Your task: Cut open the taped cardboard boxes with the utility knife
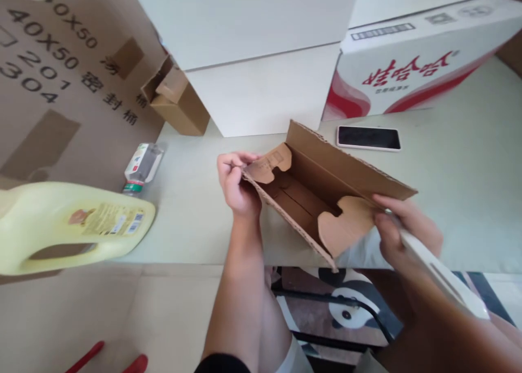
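Left hand (236, 185) pinches cardboard box (322, 191) end flap; right hand (402, 229) grips other end (plus white tool (440, 275)).

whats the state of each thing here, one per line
cardboard box: open, unfolded, held at both ends
left hand: pinching the box's end flap
right hand: gripping the other flap
phone: flat, screen dark
yellow jug: lying on its side
small bottle: lying down, capped

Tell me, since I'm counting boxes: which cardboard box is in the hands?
The brown open box at the table edge, gripped at both end flaps; the others sit untouched behind.
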Available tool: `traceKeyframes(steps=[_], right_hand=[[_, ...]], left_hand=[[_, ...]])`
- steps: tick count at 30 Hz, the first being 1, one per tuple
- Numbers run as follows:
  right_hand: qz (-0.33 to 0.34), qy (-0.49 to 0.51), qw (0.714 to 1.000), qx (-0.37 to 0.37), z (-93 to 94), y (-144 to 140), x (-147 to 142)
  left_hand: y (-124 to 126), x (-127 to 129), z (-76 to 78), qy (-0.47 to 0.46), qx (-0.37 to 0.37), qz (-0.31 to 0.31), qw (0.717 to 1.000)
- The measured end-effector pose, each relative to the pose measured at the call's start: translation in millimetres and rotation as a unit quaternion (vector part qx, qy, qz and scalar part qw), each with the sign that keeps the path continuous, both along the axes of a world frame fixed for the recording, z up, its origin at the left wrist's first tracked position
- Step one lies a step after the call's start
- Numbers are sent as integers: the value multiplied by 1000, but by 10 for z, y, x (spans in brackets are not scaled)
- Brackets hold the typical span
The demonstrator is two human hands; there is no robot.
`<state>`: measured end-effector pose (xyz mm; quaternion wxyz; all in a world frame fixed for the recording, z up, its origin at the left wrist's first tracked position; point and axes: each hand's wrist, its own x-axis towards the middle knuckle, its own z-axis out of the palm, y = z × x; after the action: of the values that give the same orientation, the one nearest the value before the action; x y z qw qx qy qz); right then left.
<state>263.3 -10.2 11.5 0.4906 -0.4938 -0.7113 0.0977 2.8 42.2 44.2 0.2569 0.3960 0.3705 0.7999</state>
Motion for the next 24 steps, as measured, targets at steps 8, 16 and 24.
traceKeyframes(steps=[8, 16, 24], right_hand=[[86, 53, 994, 33, -18, 8, 63], [173, 50, 983, 37, 80, -19, 80], [185, 146, 972, 23, 79, -46, 156]], left_hand=[[91, 67, -112, 100, -57, 33, 993], [63, -65, -301, 323, -87, -3, 942], [3, -98, -223, 323, -121, -47, 937]])
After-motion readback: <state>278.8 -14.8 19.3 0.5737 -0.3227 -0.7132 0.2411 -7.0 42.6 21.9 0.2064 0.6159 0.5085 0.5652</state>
